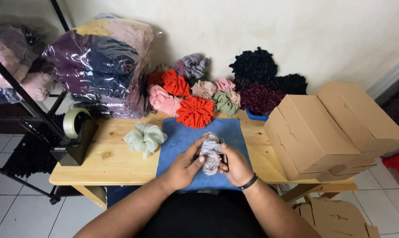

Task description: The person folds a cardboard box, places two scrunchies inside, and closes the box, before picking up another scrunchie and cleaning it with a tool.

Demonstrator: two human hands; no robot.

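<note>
Both hands, left hand [185,167] and right hand [234,166], have fingers closed on a grey scrunchie [211,152] above the blue cloth [182,141]. It looks mid-trim; the next snip needs steady aim.

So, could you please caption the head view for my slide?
Both hands, left hand and right hand, hold a grey fabric scrunchie over a blue cloth.

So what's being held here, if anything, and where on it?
A pale grey scrunchie, held between both hands above the blue cloth: left hand grips its left edge, right hand its right side, with a dark, unidentifiable object.
</note>
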